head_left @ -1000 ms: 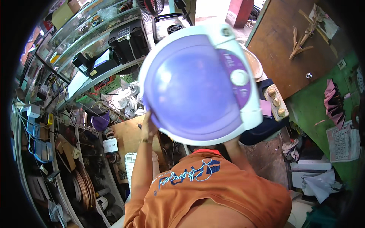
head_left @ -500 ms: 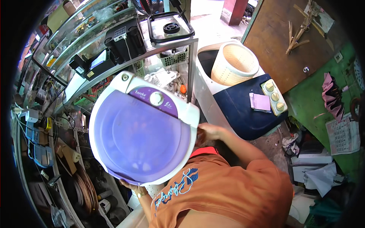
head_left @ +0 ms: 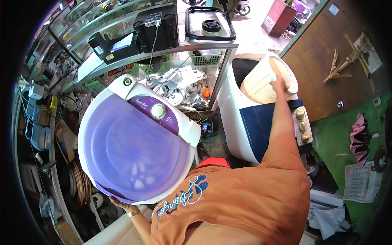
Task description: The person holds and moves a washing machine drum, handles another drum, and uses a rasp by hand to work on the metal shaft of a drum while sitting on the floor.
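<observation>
A round white washing machine top (head_left: 87,163) with a see-through purple lid (head_left: 139,147) stands tilted in front of me at the left. My left hand (head_left: 121,205) holds its lower edge, the fingers partly hidden under it. My right arm reaches out to the far right. There my right hand (head_left: 279,84) grips the rim of a cream perforated spin basket (head_left: 255,83), its fingertips inside the mouth. The basket leans in the open top of a white washing machine tub (head_left: 232,122). My forearm crosses the tub's dark blue panel (head_left: 257,126).
A control panel with three knobs (head_left: 301,125) lies beside the blue panel. Behind the purple lid stands a glass display counter (head_left: 220,77) full of parts, with a black speaker (head_left: 157,30) on top. A wooden door (head_left: 326,77) stands at the right, copper tubing (head_left: 79,183) at lower left.
My right hand has left the right side of the white top and reached out to the spin basket. The purple-lidded top sits lower and further left in view; my left hand stays on it.
</observation>
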`<state>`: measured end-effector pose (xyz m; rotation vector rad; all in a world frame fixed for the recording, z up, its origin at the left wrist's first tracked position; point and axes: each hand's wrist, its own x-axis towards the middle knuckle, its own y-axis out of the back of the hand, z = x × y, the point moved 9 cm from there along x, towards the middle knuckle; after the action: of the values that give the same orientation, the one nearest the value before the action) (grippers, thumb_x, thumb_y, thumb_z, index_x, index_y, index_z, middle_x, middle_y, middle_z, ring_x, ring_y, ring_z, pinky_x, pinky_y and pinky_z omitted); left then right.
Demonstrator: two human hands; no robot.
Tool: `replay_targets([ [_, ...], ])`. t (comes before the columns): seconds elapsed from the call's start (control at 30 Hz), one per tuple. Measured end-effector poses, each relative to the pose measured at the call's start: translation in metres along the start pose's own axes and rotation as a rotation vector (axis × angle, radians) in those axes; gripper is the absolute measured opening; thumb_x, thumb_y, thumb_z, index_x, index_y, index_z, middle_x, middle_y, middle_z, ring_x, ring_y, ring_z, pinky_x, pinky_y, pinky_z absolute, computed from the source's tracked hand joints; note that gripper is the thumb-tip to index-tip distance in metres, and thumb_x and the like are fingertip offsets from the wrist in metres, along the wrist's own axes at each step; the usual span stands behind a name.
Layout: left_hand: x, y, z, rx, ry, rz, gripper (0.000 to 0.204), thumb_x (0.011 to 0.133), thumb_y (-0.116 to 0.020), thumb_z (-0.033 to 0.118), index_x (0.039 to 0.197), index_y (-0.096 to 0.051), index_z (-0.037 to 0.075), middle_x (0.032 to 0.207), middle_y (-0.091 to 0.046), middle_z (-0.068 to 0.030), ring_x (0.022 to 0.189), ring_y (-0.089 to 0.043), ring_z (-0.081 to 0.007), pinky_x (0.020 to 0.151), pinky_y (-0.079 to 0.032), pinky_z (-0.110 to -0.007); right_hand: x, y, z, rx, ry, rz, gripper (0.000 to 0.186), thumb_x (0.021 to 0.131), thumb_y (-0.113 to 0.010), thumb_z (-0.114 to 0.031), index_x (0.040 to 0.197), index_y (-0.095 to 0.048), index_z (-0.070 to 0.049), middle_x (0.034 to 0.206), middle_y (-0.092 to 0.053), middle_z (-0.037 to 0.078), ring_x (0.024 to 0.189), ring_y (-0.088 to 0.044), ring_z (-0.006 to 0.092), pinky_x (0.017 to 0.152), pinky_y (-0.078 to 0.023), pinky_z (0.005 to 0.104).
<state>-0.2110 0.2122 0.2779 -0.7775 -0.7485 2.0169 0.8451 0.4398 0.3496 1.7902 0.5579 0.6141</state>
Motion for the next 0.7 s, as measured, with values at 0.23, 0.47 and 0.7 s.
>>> replay_targets([
  [0.23,0.004,-0.024,0.011,0.199,-0.008,-0.071,0.083,0.086,-0.07,0.058,0.152,-0.047,0.013,0.152,-0.05,-0.0081,0.136,-0.049,-0.0304,0.115,-0.042,-0.049,0.06,0.196,0.059,0.173,-0.065,0.431,0.072,0.074,-0.072,-0.08,0.08,-0.08,-0.008,0.072,-0.073,0.013,0.065,-0.062,0.0238,0.063,-0.049,0.0413],
  [0.47,0.009,-0.068,-0.031,0.136,0.127,-0.318,0.053,0.088,-0.075,0.042,0.124,-0.068,0.004,0.119,-0.072,-0.0088,0.108,-0.069,-0.0247,0.099,-0.054,-0.042,0.02,0.406,0.107,0.838,0.086,0.535,0.066,0.087,-0.077,-0.055,0.116,-0.074,0.005,0.108,-0.076,0.009,0.094,-0.068,0.0147,0.089,-0.052,0.0291],
  [0.7,0.003,-0.174,-0.109,0.13,0.346,-0.403,0.066,0.09,-0.072,0.042,0.142,-0.054,0.006,0.133,-0.064,-0.0121,0.122,-0.061,-0.0284,0.108,-0.048,-0.044,-0.066,0.542,0.138,0.811,0.057,0.683,0.071,0.087,-0.076,-0.057,0.117,-0.073,0.007,0.114,-0.075,0.015,0.1,-0.07,0.0186,0.092,-0.053,0.0323],
])
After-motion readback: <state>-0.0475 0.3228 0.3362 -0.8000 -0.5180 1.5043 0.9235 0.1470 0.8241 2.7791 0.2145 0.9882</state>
